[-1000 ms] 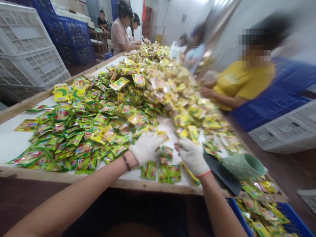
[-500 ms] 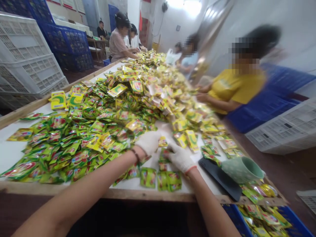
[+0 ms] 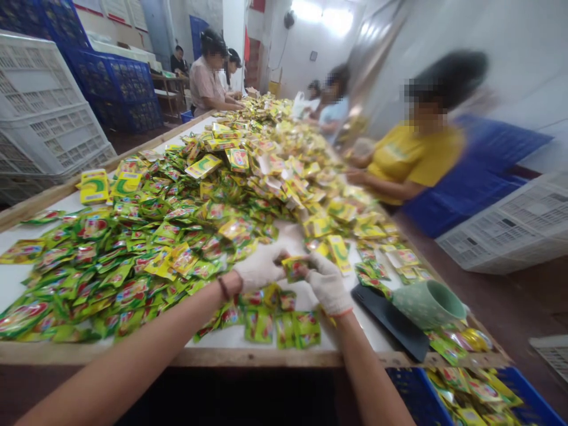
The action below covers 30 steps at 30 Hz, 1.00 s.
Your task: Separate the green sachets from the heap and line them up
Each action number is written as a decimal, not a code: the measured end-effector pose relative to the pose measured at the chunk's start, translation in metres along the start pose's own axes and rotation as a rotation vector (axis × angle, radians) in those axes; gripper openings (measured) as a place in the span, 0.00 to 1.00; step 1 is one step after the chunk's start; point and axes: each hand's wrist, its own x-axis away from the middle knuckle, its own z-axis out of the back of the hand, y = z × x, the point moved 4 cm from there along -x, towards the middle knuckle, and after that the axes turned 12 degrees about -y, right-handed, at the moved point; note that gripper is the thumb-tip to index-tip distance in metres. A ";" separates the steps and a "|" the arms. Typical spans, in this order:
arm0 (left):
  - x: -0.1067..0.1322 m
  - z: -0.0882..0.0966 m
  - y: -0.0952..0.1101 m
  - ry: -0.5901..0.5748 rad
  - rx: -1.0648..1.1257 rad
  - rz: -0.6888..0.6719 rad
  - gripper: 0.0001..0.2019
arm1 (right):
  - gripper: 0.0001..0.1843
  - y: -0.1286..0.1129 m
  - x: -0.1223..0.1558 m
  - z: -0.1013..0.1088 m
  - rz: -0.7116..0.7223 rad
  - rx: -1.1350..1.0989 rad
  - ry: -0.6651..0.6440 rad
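Observation:
My left hand [image 3: 260,267], in a white glove with bare fingertips, pinches one side of a small green and yellow packet [image 3: 293,269]. From the other side my right hand [image 3: 329,285], gloved the same way, grips that packet too, just above the white tabletop. Green sachets [image 3: 297,329] lie in a short row below the hands, near the table's front edge. To the left spreads a big heap of green sachets [image 3: 133,260]. Yellow boxes [image 3: 339,253] lie just beyond my right hand.
A dark flat slab [image 3: 390,322] and a green dotted cup [image 3: 429,305] lie at the right edge. Below it, a blue crate [image 3: 517,387] holds packets. White crates [image 3: 57,130] are stacked at left. A person in a yellow shirt [image 3: 406,157] works across the right side.
My hands have come up off the tabletop and now hold the packet between them. The left hand has shifted slightly left. The whole view has also shifted a little.

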 end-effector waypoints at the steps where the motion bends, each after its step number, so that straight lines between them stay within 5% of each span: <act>1: 0.004 -0.001 0.001 -0.002 0.115 -0.032 0.13 | 0.13 -0.002 0.000 -0.002 0.006 -0.035 0.000; 7: 0.014 -0.006 0.007 0.116 0.333 -0.077 0.07 | 0.18 -0.010 0.007 -0.009 0.005 0.010 0.055; 11: 0.012 -0.016 0.008 0.058 0.478 -0.078 0.10 | 0.15 -0.014 0.012 -0.005 -0.097 -0.036 -0.158; 16: 0.012 -0.014 0.004 0.158 0.425 -0.048 0.15 | 0.16 -0.018 0.008 0.071 -0.164 0.126 0.208; 20: 0.013 -0.012 0.002 0.199 0.327 -0.055 0.11 | 0.18 0.003 -0.003 0.105 -0.370 0.173 0.216; 24: 0.016 -0.010 0.002 0.198 0.368 -0.037 0.13 | 0.10 0.004 -0.005 0.095 -0.300 0.245 0.184; 27: 0.022 0.002 0.007 0.227 0.462 -0.033 0.20 | 0.11 -0.027 0.008 0.067 -0.002 0.537 0.131; 30: 0.026 0.012 0.020 0.147 0.467 -0.041 0.29 | 0.14 -0.057 0.031 0.021 0.305 0.928 -0.068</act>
